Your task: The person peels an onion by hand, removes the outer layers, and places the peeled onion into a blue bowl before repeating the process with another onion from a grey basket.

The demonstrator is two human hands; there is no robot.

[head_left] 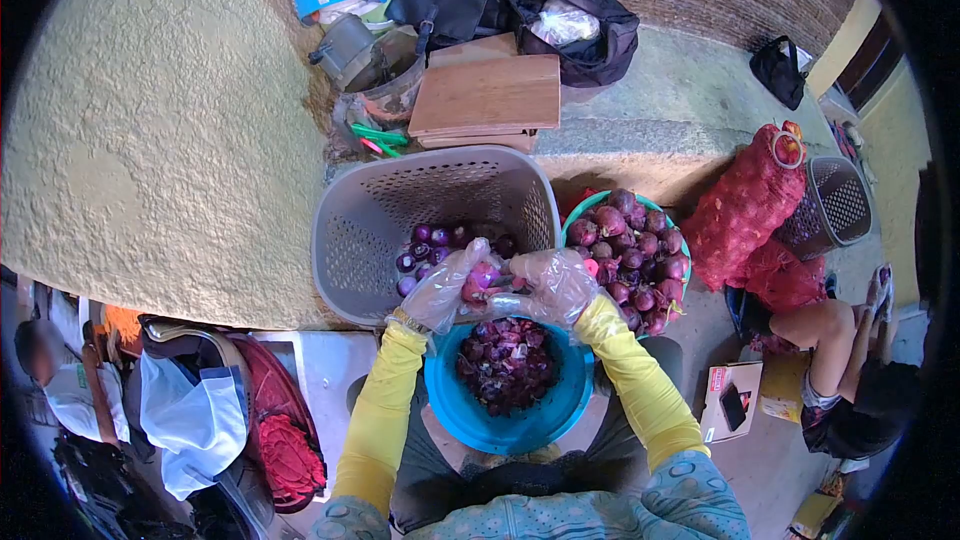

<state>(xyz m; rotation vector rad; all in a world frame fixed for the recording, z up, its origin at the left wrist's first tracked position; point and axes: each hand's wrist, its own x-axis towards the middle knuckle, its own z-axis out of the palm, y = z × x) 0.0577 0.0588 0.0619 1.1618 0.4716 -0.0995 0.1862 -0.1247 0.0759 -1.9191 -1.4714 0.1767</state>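
Note:
My left hand [447, 288], in a clear plastic glove, is closed around a red onion [481, 281] above the near rim of the grey perforated basket [335, 240]. Close beside it, my right hand [556, 283], gloved too, has its fingers curled. A small pink end [590, 267] shows at this hand, perhaps a knife handle; the rest is hidden. Several peeled purple onions [420, 250] lie in the basket. Below my hands, a blue basin [455, 420] holds onion skins [507, 365]. To the right, a green-rimmed tub [664, 208] is heaped with unpeeled red onions [630, 250].
A red mesh sack [745, 200] stands at the right before another grey basket [838, 202]. Wooden boards [485, 95] and black bags [445, 5] rest on the ledge. A cardboard box [728, 395] carries a phone [735, 407]. Another person [835, 350] sits at right.

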